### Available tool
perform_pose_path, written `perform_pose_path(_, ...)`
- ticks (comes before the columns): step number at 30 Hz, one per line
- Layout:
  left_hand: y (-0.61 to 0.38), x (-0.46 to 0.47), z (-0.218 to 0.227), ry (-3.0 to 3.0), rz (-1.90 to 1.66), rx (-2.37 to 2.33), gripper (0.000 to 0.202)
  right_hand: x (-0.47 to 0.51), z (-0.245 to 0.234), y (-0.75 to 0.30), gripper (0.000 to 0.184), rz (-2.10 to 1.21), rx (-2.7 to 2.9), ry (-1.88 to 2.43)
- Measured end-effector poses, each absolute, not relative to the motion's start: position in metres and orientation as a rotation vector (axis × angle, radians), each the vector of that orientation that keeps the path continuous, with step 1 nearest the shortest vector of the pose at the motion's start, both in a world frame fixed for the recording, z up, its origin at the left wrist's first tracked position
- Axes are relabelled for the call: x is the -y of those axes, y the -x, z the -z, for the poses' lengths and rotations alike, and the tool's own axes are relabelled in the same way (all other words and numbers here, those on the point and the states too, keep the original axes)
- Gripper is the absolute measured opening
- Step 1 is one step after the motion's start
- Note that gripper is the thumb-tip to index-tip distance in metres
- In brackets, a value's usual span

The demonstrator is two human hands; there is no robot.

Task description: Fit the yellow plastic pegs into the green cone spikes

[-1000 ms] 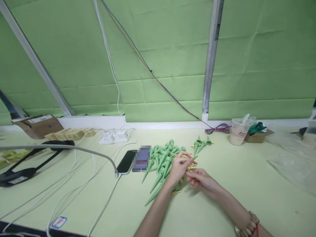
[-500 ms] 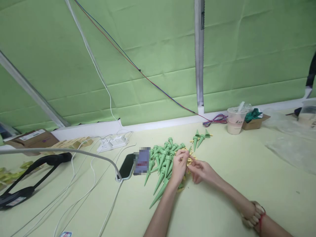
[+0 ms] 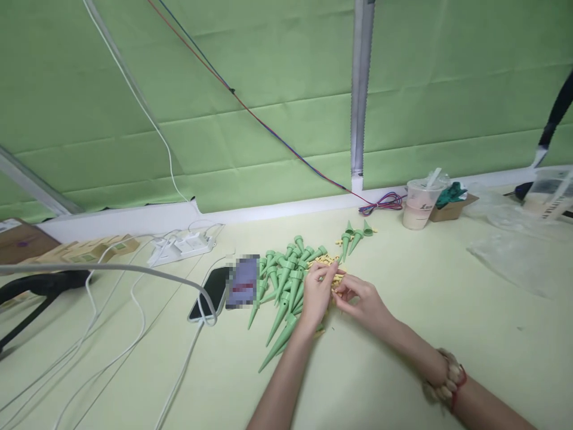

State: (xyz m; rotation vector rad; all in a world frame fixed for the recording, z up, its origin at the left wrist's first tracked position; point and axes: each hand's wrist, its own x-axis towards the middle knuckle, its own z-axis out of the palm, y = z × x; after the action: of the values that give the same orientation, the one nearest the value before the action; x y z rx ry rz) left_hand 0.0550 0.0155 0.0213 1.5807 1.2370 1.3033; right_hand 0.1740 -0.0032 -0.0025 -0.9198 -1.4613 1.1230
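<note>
My left hand (image 3: 317, 294) is closed around a green plastic plant-watering spike (image 3: 341, 258). Only its pointed end shows above the fingers. Close on the right, my right hand (image 3: 364, 303) pinches a small yellow plastic piece (image 3: 336, 291) between thumb and fingers. A heap of green cone-shaped spikes (image 3: 295, 280) lies to the left of the hands, partly behind my left forearm. Loose yellow pieces (image 3: 326, 260) are scattered beyond and under the hands, which cover some of them. Farther back, several spikes (image 3: 356, 239) form a separate small group with yellow bits.
Left of the heap lie a phone (image 3: 212, 292) and a blurred dark flat item (image 3: 244, 278). White cables run from a power strip (image 3: 183, 246). At the back right stand a drink cup (image 3: 418, 206), a small cardboard box (image 3: 450, 209) and clear plastic bags (image 3: 510, 263).
The camera view has turned, so the table's contents sit farther left and higher. My hands stay together over the yellow pieces; the right fingers are now more curled, and the yellow piece shows.
</note>
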Motion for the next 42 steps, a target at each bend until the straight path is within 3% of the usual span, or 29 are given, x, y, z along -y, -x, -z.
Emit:
perform_pose_path(3,-0.0565,-0.0146,-0.0214,-1.573,-1.332,-1.210,0.037,0.0041,0.0028,-0.1734,0.025,-1.139,1.443,0.946)
perform_pose_path(8,-0.0555,-0.0136,-0.0212,-1.582,-1.340,-1.140,0.037,0.0027,0.0000,-0.1766,0.036,-1.785,1.139,0.927)
perform_pose_path(14,-0.0545,-0.0113,-0.0243,-1.700,-1.338,-1.104,0.032,0.0039,-0.0037,-0.1801,0.017,-2.030,0.892,0.810)
perform_pose_path(18,-0.0552,-0.0095,-0.0264,-1.701,-1.315,-1.122,0.028,0.0026,-0.0029,-0.1772,0.021,-1.850,1.004,0.920)
perform_pose_path(23,-0.0579,-0.0084,-0.0252,-1.589,-1.335,-1.143,0.037,0.0064,-0.0054,-0.1767,0.026,-1.064,1.465,0.976)
perform_pose_path(25,-0.0590,-0.0084,-0.0240,-1.553,-1.334,-1.136,0.038,0.0080,-0.0062,-0.1778,0.024,-0.911,1.562,0.956)
perform_pose_path(28,-0.0591,-0.0093,-0.0221,-1.548,-1.377,-1.126,0.037,0.0071,-0.0047,-0.1780,0.019,-1.068,1.489,1.036)
perform_pose_path(34,-0.0586,-0.0101,-0.0204,-1.598,-1.395,-1.123,0.036,0.0027,0.0001,-0.1788,0.029,-1.459,1.396,1.047)
perform_pose_path(42,-0.0592,-0.0097,-0.0224,-1.605,-1.377,-1.169,0.033,0.0052,-0.0007,-0.1807,0.027,-1.194,1.588,0.988)
